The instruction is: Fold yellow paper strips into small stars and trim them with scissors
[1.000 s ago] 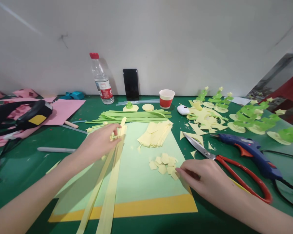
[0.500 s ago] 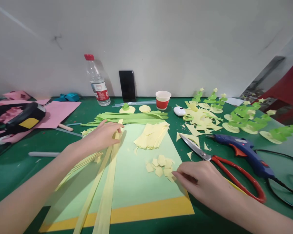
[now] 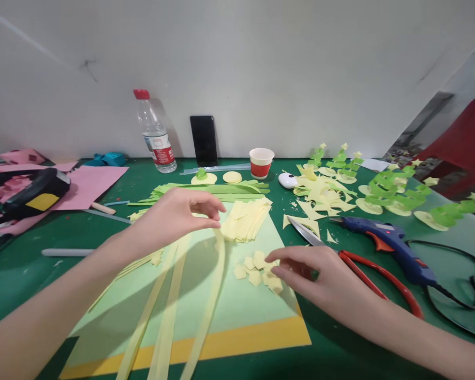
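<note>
Wall [image 3: 237, 68]: pale grey, ran full width behind tabletop [image 3: 340, 353].
Tabletop: dk green, crowded w/ cut paper & tools.
Lt green sheet [image 3: 193, 322]: lay flat on tabletop in front of person, yellow band along near edge.
L hand [image 3: 182, 208]: above far part of sheet, thumb & fingertips pinching one end of a paper strip [image 3: 211, 295].
R hand [image 3: 316, 264]: at R edge of sheet, fingers curved, thumb & forefinger tips a bit apart by cut pieces [image 3: 255, 276]; couldn't tell if touching them.
Paper strip: pale yellow, top end up in L hand, rest ran down twd person, past sheet's near edge.
Flat strips [image 3: 170, 316]: pale yellow, on sheet, L of pinched one, near ends also past edge.
Green strips [image 3: 217, 191]: bunched crosswise just beyond sheet.
Glue gun [image 3: 388, 240]: blue, red trigger, far R, cord trailing.
Scissors [image 3: 350, 258]: red handles, btwn R hand & glue gun, partly hidden by hand.
Bottle [image 3: 155, 137]: clear, red cap, upright nr wall.
Phone [image 3: 204, 140]: dark, leaning on wall, R of bottle.
Paper stack [image 3: 247, 219]: pale yellow, fanned, far R part of sheet.
Cup [image 3: 262, 163]: white & red, upright, R of phone.
Cut pieces: small, pale yellow, loose pile on sheet, nearer person than stack.
</note>
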A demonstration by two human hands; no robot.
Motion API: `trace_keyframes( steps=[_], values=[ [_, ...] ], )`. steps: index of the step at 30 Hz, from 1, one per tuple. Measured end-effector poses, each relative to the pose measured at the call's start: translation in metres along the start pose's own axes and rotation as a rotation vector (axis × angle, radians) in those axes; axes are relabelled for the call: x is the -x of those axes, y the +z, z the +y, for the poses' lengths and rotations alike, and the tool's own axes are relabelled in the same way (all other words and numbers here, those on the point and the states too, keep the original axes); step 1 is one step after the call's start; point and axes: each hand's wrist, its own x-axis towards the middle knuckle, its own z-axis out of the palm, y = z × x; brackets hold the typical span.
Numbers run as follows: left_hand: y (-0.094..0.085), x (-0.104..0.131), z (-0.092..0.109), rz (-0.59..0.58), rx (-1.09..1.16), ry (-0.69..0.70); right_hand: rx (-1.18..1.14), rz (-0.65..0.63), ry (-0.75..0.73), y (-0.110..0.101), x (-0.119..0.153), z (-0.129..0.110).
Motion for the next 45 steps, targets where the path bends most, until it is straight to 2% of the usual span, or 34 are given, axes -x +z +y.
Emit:
trace_keyframes(
  steps=[4, 8, 13, 19, 21, 24, 28, 32, 35, 39, 42, 45],
  values=[
    [0.016, 0.0, 0.03, -0.004, 0.137, 0.109, -0.165, 0.007, 0.031, 0.0, -0.012, -0.008],
    [0.029, 0.006, 0.047, 0.064, 0.237, 0.254, -0.282, -0.041, 0.04, -0.003, -0.014, -0.008],
    [0.039, 0.014, 0.049, 0.235, 0.233, 0.608, -0.377, 0.014, 0.034, -0.005, -0.009, -0.007],
    [0.047, 0.013, 0.046, 0.355, 0.035, 0.765, -0.422, 0.044, 0.019, -0.008, -0.006, -0.011],
    [0.047, 0.014, 0.046, 0.374, -0.031, 0.733, -0.439, 0.045, 0.019, -0.009, -0.005, -0.012],
    [0.044, 0.02, 0.048, 0.33, -0.055, 0.665, -0.458, 0.063, 0.024, -0.01, -0.005, -0.013],
    [0.041, 0.029, 0.051, 0.289, -0.021, 0.677, -0.514, 0.099, 0.031, -0.011, -0.005, -0.012],
    [0.042, 0.028, 0.052, 0.322, -0.028, 0.629, -0.642, 0.132, 0.039, -0.015, -0.002, -0.01],
    [0.047, 0.022, 0.051, 0.335, 0.11, 0.522, -0.784, 0.123, 0.048, -0.019, -0.001, -0.009],
    [0.057, 0.018, 0.051, 0.214, 0.428, 0.337, -1.06, 0.08, 0.058, -0.02, 0.002, -0.01],
    [0.059, 0.02, 0.055, 0.099, 0.591, 0.19, -1.07, 0.1, 0.063, -0.019, 0.003, -0.01],
    [0.059, 0.021, 0.06, 0.021, 0.642, 0.065, -1.006, 0.149, 0.034, -0.018, 0.003, -0.01]
  ],
)
